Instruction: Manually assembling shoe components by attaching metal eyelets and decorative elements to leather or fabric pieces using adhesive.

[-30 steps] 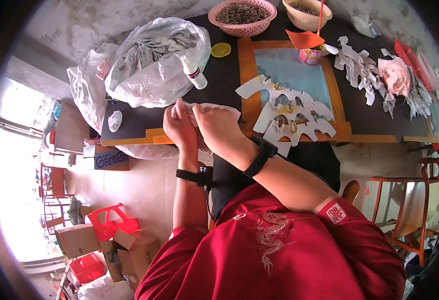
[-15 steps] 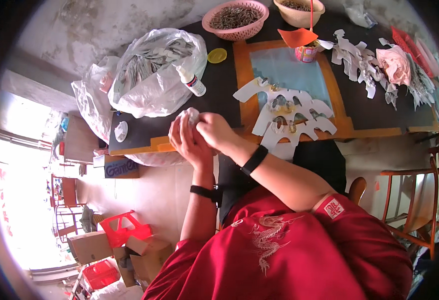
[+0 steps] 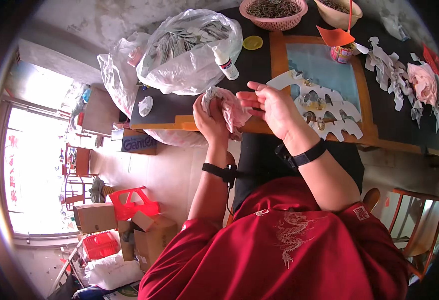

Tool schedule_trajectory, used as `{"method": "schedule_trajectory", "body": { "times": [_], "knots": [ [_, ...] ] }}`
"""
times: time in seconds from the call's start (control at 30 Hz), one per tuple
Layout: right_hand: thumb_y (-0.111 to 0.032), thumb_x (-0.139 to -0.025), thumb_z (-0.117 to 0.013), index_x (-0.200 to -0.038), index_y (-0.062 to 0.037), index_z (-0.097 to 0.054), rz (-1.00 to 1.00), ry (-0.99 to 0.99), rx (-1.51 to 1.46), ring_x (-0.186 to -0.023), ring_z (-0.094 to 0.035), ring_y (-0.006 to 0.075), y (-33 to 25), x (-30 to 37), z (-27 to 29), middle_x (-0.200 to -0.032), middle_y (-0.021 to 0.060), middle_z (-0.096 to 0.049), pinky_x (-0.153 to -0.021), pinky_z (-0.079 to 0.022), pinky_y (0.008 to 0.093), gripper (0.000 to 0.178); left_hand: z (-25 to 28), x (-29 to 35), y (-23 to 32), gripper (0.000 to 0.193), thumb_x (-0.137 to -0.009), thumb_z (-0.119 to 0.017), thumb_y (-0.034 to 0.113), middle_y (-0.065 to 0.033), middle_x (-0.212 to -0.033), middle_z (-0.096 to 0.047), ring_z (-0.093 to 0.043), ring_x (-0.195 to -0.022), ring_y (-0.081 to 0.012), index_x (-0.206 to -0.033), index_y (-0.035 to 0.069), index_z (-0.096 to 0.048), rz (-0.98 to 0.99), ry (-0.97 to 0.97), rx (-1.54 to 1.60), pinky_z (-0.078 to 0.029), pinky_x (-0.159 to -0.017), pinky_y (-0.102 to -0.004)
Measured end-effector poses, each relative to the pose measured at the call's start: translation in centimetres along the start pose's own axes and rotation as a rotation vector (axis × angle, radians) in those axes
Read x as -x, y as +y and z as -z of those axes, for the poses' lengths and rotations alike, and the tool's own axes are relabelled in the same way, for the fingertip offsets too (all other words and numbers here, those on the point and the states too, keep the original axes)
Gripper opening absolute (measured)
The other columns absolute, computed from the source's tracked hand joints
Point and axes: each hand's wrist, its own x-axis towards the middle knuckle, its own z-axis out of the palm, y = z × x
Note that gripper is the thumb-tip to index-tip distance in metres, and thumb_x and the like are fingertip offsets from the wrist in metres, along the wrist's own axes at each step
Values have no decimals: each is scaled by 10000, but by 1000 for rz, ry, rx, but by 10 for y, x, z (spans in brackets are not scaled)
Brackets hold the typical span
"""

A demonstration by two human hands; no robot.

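Note:
My left hand [image 3: 211, 121] is closed around a crumpled pink cloth [image 3: 233, 111] above the table's front edge. A whitish-grey crumpled bit [image 3: 211, 95] pokes out at the top of that grip; what it is I cannot make out. Just to the right, my right hand [image 3: 280, 114] is open, fingers apart and pointing at the cloth. It holds nothing that I can see. White notched cut-out sheets [image 3: 299, 82] with small shiny pieces on them lie beyond the right hand. A white bottle [image 3: 225, 63] with a dark label leans by the plastic bag.
A clear plastic bag [image 3: 189, 75] of grey-white strips stands at the back left. Behind are a pink basket [image 3: 274, 22], a yellow lid [image 3: 253, 43] and a small tub [image 3: 340, 55] with a red flap. Another pink cloth [image 3: 422, 84] and white scraps [image 3: 387, 70] lie right.
My right hand has drawn away from the left and opened. The pink cloth now shows spread from my left hand. The whole view has shifted, moving the table things rightward and up.

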Motion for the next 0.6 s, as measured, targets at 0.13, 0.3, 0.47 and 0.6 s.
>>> {"method": "schedule_trajectory", "body": {
  "times": [0.13,0.3,0.47,0.6],
  "knots": [
    [-158,-935,-492,-1278,-25,-546,-24,20,64,-971,-639,176,30,-6,-3,-1117,96,-662,-885,-495,336,371,7,0,4,436,-973,-520,154,-182,-1291,-538,-530,-1193,-306,-1378,17,-434,71,-28,377,-400,-1018,-376],
    [-87,-910,-482,-1300,20,-524,-92,-34,24,-992,-637,188,45,-12,-6,-1113,98,-648,-883,-511,338,406,11,18,15,465,-886,-573,78,-192,-1361,-501,-477,-1256,-354,-1346,54,-512,-447,-158,-121,-365,-1064,-431],
    [73,-858,-382,-1333,56,-477,-86,-85,-9,-1108,-617,226,47,-12,-4,-1219,163,-621,-971,-496,355,485,-3,9,4,195,-887,-551,60,-112,-1065,-653,-579,-1011,-317,-1068,34,-619,-329,-86,-102,-427,-913,-435],
    [106,-829,-479,-1251,46,-525,26,-95,105,-1047,-651,228,52,-18,0,-1161,156,-647,-943,-531,343,429,-6,3,-11,158,-971,-511,137,-125,-946,-639,-608,-882,-251,-992,19,-615,46,-31,-18,-465,-787,-367]
  ]
}}
